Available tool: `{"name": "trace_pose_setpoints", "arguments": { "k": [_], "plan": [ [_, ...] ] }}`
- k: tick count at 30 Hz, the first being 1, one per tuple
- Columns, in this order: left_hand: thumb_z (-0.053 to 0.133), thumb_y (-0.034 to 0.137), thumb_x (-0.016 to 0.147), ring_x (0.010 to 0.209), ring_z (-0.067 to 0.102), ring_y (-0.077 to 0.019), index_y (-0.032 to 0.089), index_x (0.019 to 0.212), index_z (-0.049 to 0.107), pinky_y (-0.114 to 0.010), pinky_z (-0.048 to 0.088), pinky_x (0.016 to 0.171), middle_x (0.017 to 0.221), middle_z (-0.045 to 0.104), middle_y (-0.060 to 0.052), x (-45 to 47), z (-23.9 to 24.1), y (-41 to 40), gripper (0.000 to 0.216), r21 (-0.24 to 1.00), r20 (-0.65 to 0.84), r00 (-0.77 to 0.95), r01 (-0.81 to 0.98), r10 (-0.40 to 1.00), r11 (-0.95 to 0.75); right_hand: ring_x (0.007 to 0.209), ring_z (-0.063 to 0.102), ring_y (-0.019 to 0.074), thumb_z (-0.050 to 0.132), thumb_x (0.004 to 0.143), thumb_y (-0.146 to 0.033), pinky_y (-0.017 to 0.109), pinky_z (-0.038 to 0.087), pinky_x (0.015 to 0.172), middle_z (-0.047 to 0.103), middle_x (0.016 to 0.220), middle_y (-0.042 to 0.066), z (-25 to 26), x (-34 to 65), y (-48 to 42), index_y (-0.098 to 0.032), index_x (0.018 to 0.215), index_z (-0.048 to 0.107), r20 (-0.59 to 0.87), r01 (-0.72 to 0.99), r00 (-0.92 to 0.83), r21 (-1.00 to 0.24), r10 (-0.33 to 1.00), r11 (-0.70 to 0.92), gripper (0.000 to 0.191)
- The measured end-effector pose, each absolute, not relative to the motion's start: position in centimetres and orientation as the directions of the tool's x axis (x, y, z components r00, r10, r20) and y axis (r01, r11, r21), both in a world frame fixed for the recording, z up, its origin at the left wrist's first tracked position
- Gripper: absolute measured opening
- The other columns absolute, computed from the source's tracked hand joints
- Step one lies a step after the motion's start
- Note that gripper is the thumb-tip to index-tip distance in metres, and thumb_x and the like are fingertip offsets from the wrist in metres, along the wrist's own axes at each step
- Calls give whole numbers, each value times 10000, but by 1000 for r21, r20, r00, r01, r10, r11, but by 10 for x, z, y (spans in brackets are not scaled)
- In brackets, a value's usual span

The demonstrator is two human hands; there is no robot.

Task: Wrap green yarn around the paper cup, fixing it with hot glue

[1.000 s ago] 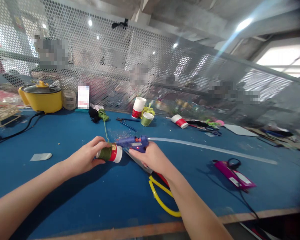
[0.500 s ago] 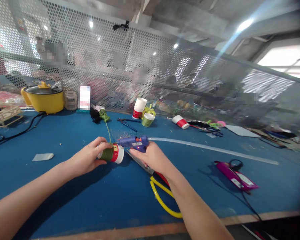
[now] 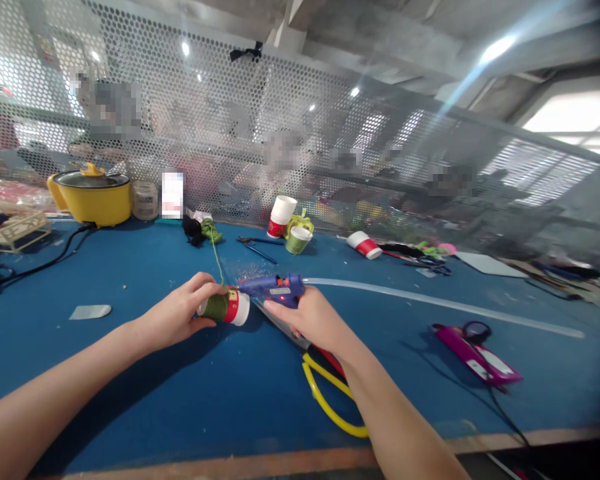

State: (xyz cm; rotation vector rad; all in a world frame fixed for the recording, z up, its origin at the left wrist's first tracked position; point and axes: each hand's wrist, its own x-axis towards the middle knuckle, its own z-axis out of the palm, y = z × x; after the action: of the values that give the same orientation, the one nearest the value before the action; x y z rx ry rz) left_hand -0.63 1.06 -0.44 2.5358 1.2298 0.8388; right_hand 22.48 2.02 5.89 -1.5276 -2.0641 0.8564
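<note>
Head view — scissors beneath glue gun, pliers beyond yarn-wrapped cup.

Glue gun beside yarn-wrapped cup

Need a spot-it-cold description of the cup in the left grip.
On the blue table, find the blue glue gun near the middle. Just beyond its tip, the left grip holds the cup on its side. It alone among the cups in view shows both a red band and green yarn.
</note>
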Motion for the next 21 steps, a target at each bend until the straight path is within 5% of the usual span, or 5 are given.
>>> {"name": "trace_pose_setpoints", "arguments": {
  "k": [21],
  "plan": [
    [582, 143, 756, 1018, 524, -220, 230, 1138, 412, -355, 489, 841, 1144, 430, -81, -8, -6, 12, 427, 396, 422, 497, 652, 758, -647, 362, 424, 101, 536, 739, -352, 223, 363, 427, 442, 365, -50, 56, 224, 21, -176, 604, 519, 49, 677, -313, -689, 948, 259, 222]
  ]
}}
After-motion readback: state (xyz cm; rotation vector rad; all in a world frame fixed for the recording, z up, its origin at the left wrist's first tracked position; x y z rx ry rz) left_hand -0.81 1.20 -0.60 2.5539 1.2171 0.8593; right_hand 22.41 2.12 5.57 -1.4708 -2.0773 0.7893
